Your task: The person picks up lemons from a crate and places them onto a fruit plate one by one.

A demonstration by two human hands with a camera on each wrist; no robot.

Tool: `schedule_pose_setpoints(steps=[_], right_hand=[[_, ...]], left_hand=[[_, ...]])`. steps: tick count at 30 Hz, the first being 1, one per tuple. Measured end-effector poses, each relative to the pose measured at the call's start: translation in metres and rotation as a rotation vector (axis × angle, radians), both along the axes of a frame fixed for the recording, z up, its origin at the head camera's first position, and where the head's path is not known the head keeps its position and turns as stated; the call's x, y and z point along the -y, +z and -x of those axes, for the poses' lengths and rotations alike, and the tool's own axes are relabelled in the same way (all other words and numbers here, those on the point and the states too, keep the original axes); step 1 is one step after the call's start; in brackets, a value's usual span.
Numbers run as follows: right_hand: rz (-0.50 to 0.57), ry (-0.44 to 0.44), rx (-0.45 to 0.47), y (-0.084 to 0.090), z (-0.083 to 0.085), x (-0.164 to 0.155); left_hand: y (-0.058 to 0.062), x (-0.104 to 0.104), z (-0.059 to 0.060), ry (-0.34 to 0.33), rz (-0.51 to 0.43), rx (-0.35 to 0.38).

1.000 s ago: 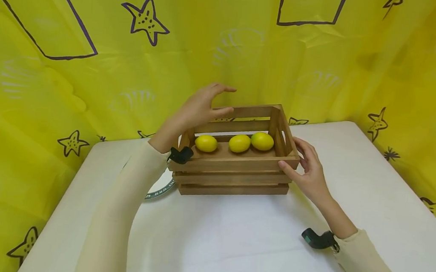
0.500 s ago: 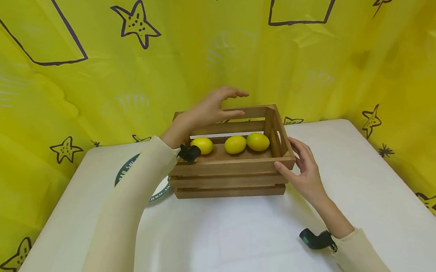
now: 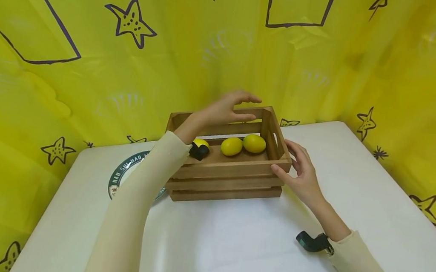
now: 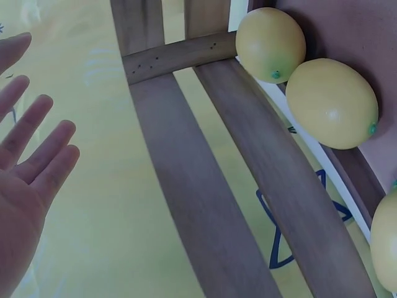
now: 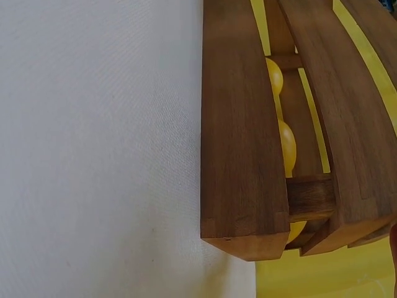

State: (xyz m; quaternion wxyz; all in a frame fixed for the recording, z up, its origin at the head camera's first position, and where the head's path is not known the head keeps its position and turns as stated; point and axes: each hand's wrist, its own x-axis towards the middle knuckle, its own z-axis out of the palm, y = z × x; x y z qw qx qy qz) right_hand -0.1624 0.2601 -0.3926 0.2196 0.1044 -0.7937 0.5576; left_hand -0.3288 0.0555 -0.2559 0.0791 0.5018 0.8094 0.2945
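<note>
A brown slatted wooden crate (image 3: 230, 169) stands on the white table, with three yellow lemons lying inside. Two of them, a lemon (image 3: 231, 146) and a lemon (image 3: 254, 143), sit side by side toward the right; another lemon (image 3: 201, 143) is partly hidden behind the left wrist's camera. My left hand (image 3: 229, 109) hovers over the crate's back part with fingers spread and nothing in them. In the left wrist view the same hand (image 4: 28, 180) appears apart from the slats. My right hand (image 3: 303, 177) holds the crate's front right corner, thumb on the front top slat and fingers along the end.
A round plate (image 3: 114, 179) with a dark green lettered rim lies left of the crate, partly covered by my left sleeve (image 3: 132, 202). A yellow curtain (image 3: 193, 57) with drawn stars hangs right behind the table (image 3: 233, 239).
My left hand has moved to the right above the crate, and its wrist now covers part of the leftmost lemon. More of the plate shows. The right hand keeps its hold on the corner.
</note>
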Motion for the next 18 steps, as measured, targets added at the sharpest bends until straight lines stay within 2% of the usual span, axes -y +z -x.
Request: schedule_pose_setpoints(steps=[12,18], right_hand=[[-0.009,-0.007,-0.006,0.002,-0.001,-0.004],[-0.003,0.015,-0.006,0.001,-0.002,-0.003]], left_hand=[[-0.020,-0.020,0.005,-0.037,-0.060,0.110],[-0.028,-0.023,0.006,-0.045,-0.112,0.296]])
